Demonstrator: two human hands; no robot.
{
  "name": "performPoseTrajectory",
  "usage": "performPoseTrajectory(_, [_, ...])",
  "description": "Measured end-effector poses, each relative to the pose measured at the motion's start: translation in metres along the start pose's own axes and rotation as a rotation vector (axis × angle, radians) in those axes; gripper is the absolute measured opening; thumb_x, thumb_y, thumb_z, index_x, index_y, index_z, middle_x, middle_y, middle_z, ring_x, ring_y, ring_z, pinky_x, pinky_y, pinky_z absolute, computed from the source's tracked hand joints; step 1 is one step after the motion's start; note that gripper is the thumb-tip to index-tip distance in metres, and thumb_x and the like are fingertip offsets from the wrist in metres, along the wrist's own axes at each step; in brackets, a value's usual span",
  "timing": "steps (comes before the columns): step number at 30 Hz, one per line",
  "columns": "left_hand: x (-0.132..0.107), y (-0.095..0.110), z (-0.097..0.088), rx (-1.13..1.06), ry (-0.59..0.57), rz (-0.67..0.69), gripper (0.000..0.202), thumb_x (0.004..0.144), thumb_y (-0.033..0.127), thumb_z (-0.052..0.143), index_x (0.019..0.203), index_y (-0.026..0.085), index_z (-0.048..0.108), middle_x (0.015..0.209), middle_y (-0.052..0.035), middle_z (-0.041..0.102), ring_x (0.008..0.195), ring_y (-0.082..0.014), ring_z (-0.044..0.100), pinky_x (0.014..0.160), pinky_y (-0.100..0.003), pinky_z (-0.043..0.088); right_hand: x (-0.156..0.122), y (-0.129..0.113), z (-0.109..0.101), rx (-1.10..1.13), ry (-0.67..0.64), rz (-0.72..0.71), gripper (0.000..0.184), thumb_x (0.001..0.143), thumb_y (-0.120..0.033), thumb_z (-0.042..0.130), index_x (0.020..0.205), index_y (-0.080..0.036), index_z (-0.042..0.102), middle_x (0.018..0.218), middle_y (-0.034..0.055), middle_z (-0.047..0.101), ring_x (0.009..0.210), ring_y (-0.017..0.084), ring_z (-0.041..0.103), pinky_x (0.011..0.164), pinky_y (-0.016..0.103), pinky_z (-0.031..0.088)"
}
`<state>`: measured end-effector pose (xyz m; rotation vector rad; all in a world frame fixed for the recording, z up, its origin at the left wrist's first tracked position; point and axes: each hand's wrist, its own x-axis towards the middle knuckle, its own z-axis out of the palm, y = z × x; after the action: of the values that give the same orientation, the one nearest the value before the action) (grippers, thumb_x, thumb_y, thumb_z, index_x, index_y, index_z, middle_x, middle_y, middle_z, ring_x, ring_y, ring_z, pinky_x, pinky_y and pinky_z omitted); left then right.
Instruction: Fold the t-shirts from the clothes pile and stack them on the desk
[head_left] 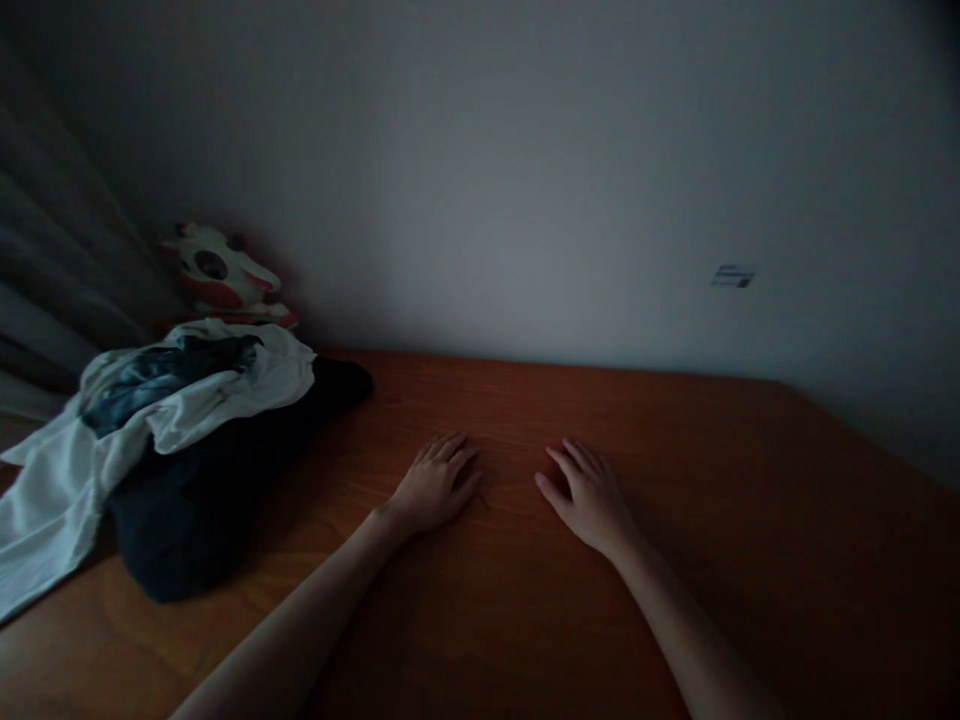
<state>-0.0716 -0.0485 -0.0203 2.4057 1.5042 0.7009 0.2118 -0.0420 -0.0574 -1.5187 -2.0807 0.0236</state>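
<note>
My left hand [435,485] lies flat, palm down, on the brown wooden table [750,520], fingers stretched out and holding nothing. My right hand [589,495] rests flat beside it, a short gap between the two, fingers open and empty as well. Left of my left hand lies a pile of clothes [161,450]: a white garment [67,480] and a blue one [161,375] heaped on a dark garment [202,500]. Neither hand touches the pile.
A white and red plush toy [221,275] sits in the back left corner against the pale wall [525,180]. A grey curtain [52,270] hangs at the left. A small sticker [733,276] marks the wall at the right. The room is dim.
</note>
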Motion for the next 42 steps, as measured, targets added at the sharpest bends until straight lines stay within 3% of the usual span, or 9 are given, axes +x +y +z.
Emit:
performPoseTrajectory(6, [0.0009,0.0028,0.0022,-0.042,0.025,0.000,0.040,0.093,0.043,0.058,0.127,0.022,0.068,0.147,-0.0148,0.057,0.138,-0.0351,0.050,0.119,-0.053,0.032,0.0001,0.0013,-0.0018,-0.021,-0.019,0.007,0.051,0.094,-0.057,0.050,0.131,-0.024,0.065,0.147,0.0136,0.056,0.139,0.036,0.047,0.117,0.059,0.030])
performPoseTrajectory(15, [0.0007,0.0073,-0.0022,0.219,-0.076,0.031,0.048,0.101,0.044,0.045,0.138,0.017,0.059,0.153,-0.0159,0.050,0.142,-0.0311,0.046,0.119,-0.049,0.035,0.0011,-0.0023,-0.0070,-0.123,-0.090,-0.015,0.056,0.098,-0.055,0.044,0.134,-0.016,0.062,0.151,0.0198,0.051,0.141,0.035,0.046,0.116,0.057,0.033])
performPoseTrajectory(42, [0.0011,0.0029,0.0018,0.213,-0.041,0.056,0.046,0.100,0.043,0.048,0.136,0.017,0.061,0.150,-0.0156,0.054,0.139,-0.0313,0.049,0.118,-0.049,0.037,0.0019,-0.0042,-0.0084,-0.146,-0.105,-0.014,0.057,0.099,-0.054,0.043,0.135,-0.015,0.062,0.151,0.0201,0.051,0.141,0.036,0.045,0.117,0.057,0.032])
